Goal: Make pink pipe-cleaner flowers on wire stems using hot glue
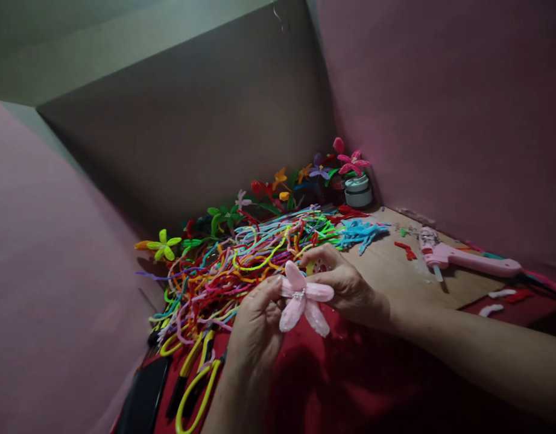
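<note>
A pale pink pipe cleaner flower (298, 295) with several petals and a small beaded centre faces me between my hands. My left hand (257, 319) pinches its left petal between thumb and fingers. On the other side my right hand (348, 283) is closed at the right petal, its thumb against the flower. The back of the flower and some of the fingertips behind it are hidden. Just past my hands lies a large tangle of coloured pipe cleaners (255, 256).
Yellow-handled scissors (199, 392) and a black flat object (142, 395) lie at the left. A pink glue gun (472, 259) rests on the wooden board (382, 265) at right. Finished flowers (226, 217) line the back, near a pale round container (358, 191). Pink walls (441, 120) enclose both sides.
</note>
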The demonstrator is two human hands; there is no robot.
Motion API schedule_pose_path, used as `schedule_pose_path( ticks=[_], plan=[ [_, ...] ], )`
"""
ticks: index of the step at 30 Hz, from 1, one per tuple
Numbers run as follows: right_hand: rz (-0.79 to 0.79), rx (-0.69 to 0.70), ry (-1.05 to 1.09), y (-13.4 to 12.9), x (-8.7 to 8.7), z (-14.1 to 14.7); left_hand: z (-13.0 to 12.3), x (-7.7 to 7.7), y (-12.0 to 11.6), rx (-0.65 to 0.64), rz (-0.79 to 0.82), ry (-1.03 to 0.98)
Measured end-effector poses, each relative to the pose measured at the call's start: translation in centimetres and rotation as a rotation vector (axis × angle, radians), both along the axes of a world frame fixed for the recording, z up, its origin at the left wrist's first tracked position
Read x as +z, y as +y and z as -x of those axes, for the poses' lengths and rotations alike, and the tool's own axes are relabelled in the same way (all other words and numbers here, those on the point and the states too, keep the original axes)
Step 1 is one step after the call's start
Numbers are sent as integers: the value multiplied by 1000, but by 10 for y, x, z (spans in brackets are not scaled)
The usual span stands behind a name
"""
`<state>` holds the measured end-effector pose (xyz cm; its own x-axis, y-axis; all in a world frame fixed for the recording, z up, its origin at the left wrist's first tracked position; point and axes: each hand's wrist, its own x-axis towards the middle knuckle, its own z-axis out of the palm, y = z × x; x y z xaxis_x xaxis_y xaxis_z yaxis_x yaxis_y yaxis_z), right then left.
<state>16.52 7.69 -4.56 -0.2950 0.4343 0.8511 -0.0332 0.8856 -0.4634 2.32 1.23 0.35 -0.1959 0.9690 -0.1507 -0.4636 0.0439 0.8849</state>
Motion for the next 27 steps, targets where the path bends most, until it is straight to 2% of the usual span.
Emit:
schedule_pose_path(
  ticks=[3, 5, 6, 9, 12, 14, 16, 20, 24, 27],
  plan=[
    [-10, 15, -39, 3, 1, -1, 7, 14, -3, 70, -94, 274],
    [-4, 34, -60, 3, 4, -3, 8, 29, -7, 119, -195, 563],
    [-1, 45, -83, 2, 5, -3, 8, 38, -9, 102, -249, 705],
    [-14, 79, -166, 0, 10, -4, 2, 59, -11, -147, -377, 1081],
    [-43, 110, -168, 1, 10, -3, -7, 68, -5, -403, -412, 1305],
    [-35, 124, -129, 2, 8, -3, -13, 67, 1, -481, -414, 1369],
    [-16, 128, -95, 3, 7, -2, -18, 63, 5, -476, -381, 1354],
    [-9, 84, -50, 2, 7, -3, -23, 54, 10, -350, -298, 1281],
    [-2, 22, -43, -1, 7, -4, -25, 50, 13, -231, -245, 1367],
    [-1, 17, -77, -2, 7, -5, -26, 51, 15, -196, -200, 1400]
  ],
)
